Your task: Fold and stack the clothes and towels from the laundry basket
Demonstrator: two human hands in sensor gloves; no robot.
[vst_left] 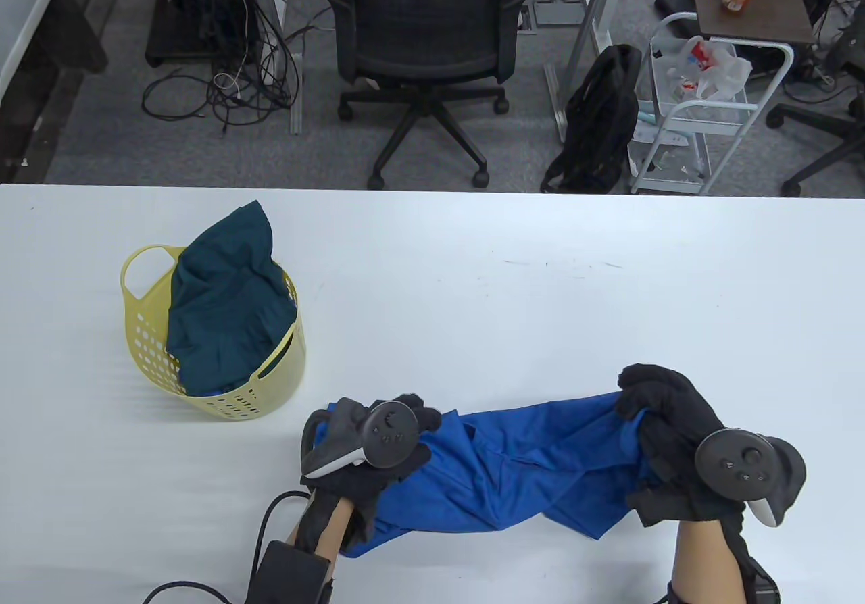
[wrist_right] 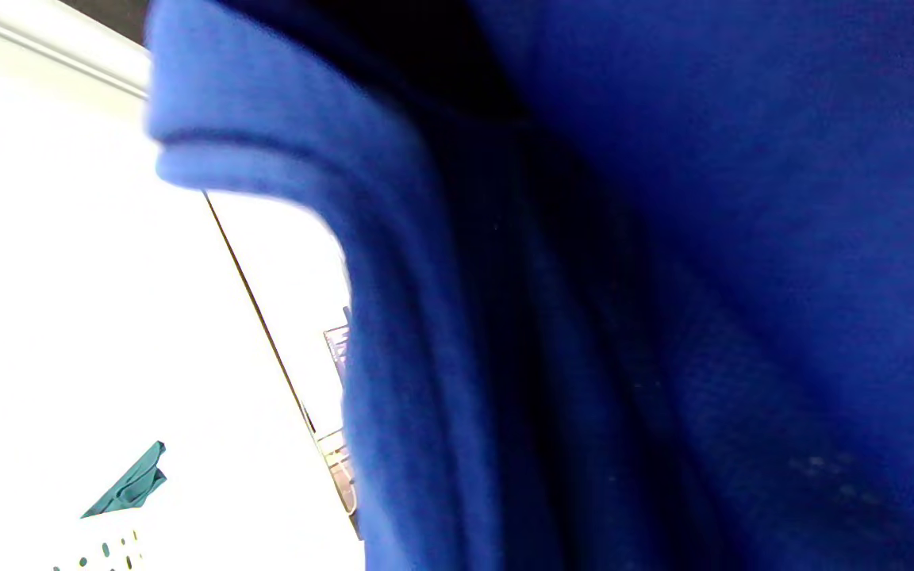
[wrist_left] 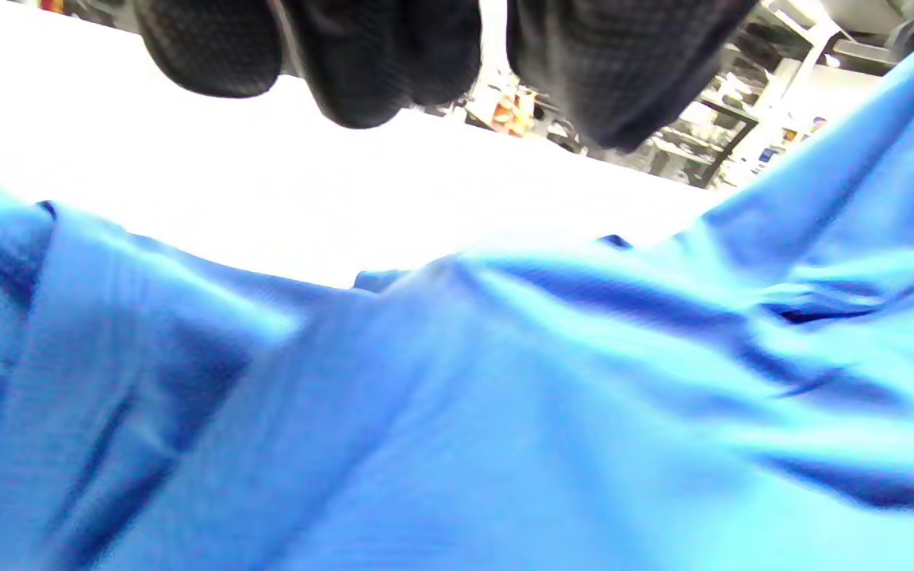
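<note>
The bright blue thin-knit garment (vst_left: 513,472) hangs twisted between our hands at the near table edge. Left hand (vst_left: 368,445) and right hand (vst_left: 676,442) each clench one end. We judge it light, limp and slippery; grip hems. Yellow perforated plastic basket (vst_left: 270,388) sits far-left.

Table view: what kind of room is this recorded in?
Most likely an office or lab workspace: a black mesh office chair behind the white table, tangled cables on grey carpet, and a white utility cart beside a black backpack.
</note>
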